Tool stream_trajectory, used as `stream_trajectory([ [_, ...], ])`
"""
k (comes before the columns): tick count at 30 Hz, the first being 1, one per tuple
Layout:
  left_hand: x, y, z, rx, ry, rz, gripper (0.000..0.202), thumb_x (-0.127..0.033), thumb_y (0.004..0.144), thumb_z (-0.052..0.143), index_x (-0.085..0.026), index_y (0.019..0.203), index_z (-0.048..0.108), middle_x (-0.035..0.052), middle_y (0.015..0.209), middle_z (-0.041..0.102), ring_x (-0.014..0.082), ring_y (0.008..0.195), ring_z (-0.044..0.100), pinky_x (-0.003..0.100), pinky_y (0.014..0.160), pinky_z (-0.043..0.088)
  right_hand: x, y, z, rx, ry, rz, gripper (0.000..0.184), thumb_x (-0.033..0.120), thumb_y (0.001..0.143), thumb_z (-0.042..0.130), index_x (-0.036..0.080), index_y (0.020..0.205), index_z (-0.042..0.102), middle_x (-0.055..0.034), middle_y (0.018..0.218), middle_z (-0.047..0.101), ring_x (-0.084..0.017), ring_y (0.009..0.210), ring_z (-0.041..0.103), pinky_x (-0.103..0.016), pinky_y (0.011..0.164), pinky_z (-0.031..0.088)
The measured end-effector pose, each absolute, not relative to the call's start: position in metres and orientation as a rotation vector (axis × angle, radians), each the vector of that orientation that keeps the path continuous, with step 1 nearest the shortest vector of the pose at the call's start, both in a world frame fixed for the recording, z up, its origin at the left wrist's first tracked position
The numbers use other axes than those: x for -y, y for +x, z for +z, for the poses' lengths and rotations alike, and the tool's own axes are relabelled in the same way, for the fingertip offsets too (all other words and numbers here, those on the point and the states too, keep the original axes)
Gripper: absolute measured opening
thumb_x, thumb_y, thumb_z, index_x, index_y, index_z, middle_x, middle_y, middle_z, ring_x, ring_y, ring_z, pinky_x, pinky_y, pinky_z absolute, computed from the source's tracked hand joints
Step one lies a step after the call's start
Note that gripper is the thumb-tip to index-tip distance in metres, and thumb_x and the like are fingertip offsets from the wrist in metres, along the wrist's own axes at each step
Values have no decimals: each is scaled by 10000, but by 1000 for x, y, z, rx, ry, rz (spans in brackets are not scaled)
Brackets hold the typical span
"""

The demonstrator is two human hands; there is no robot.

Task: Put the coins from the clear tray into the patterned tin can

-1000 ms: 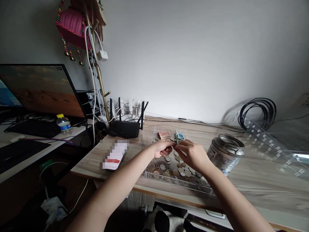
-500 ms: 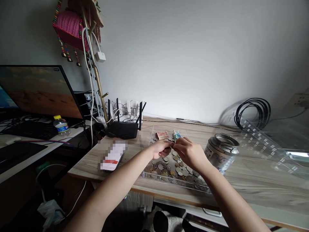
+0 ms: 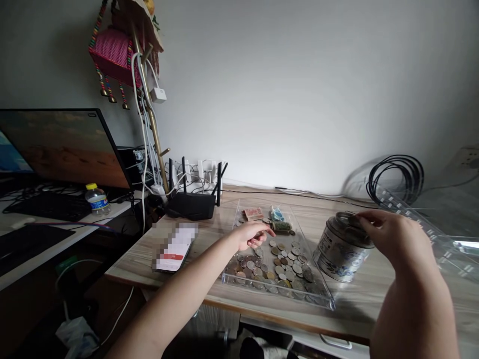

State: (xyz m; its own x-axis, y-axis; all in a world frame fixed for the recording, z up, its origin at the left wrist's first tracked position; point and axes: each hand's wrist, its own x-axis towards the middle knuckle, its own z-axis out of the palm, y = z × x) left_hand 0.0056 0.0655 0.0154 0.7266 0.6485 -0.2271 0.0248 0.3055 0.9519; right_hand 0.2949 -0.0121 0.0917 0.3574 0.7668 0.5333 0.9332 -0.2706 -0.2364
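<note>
Right hand (image 3: 398,237) has thumb and finger closed in at the top of the metal can (image 3: 340,255), which stands just right of the clear tray (image 3: 328,300); can't tell if it's the rim or something small they've got; left hand (image 3: 251,234) is over the tray, index finger out, others loosely curled, can't tell if it's holding anything; green bill (image 3: 281,227) is right by that fingertip, toward the tray's back, with a red bill (image 3: 253,214) and blue bill (image 3: 277,215) behind; loose coins (image 3: 289,275) crowd the tray's front; phone (image 3: 178,245) lies left of the tray.
</note>
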Motion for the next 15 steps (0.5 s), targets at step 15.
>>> stream_trajectory([
  [15,-64,6,20,-723,1171,464,165,-277,720,468,-135,791,512,-33,588,421,-1,366,231,178,374,35,11,294,91,1568,-1856,-254,232,320,579,548,198,728,677,-31,676,653,-168,613,565,-258,567,388],
])
